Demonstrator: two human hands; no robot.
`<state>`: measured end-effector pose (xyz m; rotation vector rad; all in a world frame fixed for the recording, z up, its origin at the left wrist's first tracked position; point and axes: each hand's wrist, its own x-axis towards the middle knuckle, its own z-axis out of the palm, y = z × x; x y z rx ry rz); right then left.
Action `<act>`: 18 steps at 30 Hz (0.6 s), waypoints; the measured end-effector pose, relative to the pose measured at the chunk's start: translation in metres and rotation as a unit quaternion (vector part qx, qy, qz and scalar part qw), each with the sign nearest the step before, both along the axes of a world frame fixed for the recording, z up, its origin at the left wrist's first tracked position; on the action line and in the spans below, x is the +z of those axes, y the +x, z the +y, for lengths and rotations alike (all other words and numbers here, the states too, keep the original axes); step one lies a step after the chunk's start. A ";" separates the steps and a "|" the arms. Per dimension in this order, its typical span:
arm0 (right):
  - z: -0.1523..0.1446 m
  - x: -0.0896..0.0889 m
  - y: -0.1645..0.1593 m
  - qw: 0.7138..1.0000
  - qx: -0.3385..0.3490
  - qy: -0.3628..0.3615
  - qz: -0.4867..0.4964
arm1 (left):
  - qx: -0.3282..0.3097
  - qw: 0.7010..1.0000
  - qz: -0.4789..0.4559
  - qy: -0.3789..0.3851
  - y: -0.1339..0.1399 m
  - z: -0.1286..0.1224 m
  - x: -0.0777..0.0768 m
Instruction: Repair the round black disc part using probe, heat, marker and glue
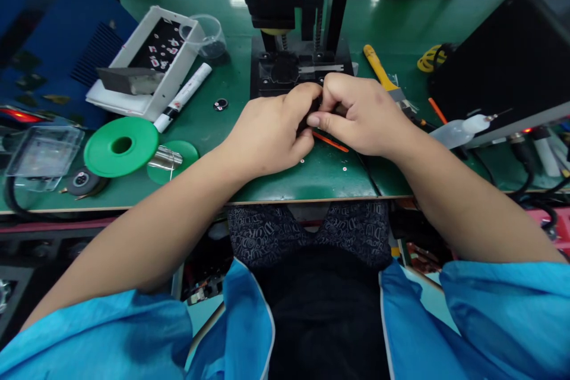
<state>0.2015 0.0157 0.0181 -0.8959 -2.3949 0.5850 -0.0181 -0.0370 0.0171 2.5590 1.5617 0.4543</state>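
In front of the black press (285, 6), my two hands meet low over the green bench. My left hand (274, 127) is curled around a small dark part (304, 124), mostly covered by the fingers. Thumb and forefinger of my right hand (358, 113) pinch together at that part's edge; whatever lies between those fingertips is hidden. Just below the hands an orange stick (330, 142) shows on the bench. A metal fork-like strip (321, 69) rests on the press base behind them.
On the left are a white box (176, 86) of small pieces, a marker (184, 95), a green spool (102, 145) and a clear cup (209, 38). To the right lie a yellow-handled brush (378, 68), a needle bottle (463, 130) and a black box (503, 53). The bench's front edge (312, 200) runs close to me.
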 end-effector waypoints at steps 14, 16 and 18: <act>0.003 0.006 0.008 0.994 0.022 -0.082 0.068 | -0.030 0.990 -0.141 0.011 -0.014 0.010 -0.009; 0.003 0.005 0.009 0.992 0.008 -0.092 0.086 | -0.041 0.978 -0.204 0.017 -0.016 0.013 -0.011; 0.003 0.004 0.008 0.990 0.000 -0.100 0.102 | -0.049 0.967 -0.250 0.018 -0.018 0.016 -0.013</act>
